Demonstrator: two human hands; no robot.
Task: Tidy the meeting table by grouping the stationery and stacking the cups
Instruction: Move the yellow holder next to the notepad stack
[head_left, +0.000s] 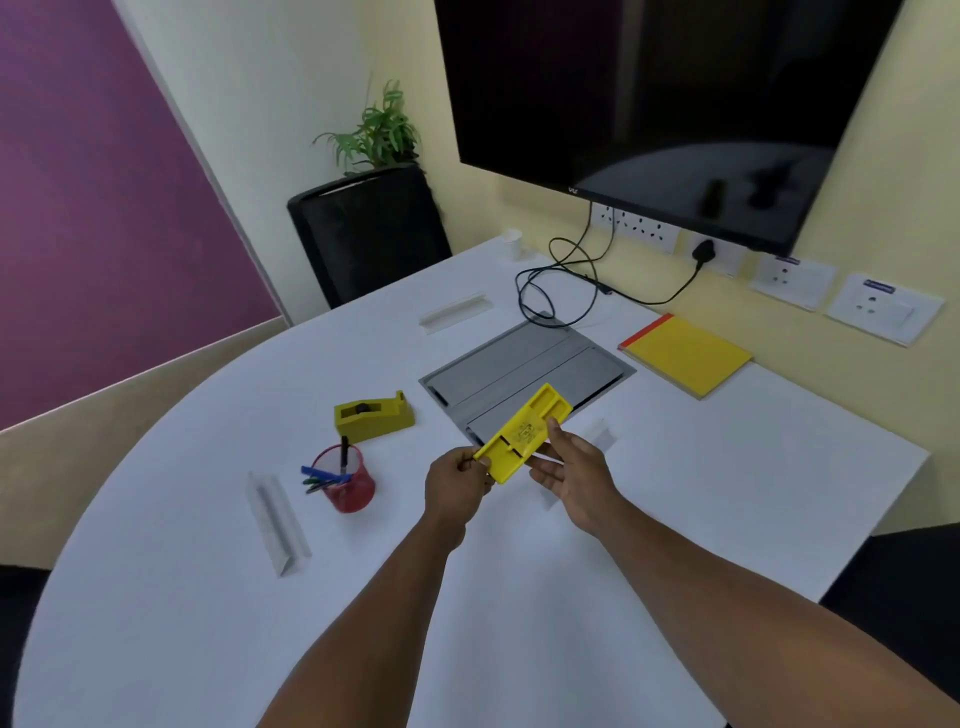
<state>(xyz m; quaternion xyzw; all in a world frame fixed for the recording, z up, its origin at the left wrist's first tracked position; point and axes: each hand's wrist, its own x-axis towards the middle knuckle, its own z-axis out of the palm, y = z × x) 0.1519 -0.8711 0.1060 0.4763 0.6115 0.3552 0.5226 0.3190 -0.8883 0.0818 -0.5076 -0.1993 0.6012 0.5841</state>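
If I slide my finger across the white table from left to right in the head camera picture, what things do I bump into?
Clear sign holder → red pen cup → yellow tape dispenser → left hand → yellow tray held in both hands → right hand → yellow notebook.

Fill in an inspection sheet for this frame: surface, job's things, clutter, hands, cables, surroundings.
Surface: white table, grey hatch set in it.
Job's things: yellow tray held above the table; tape dispenser; red pen cup; yellow notebook; white cup at far edge.
Clutter: clear name stands.
Hands: left hand and right hand both grip the tray.
Cables: black cable coiled by the hatch.
Surroundings: dark screen, plant, chair.
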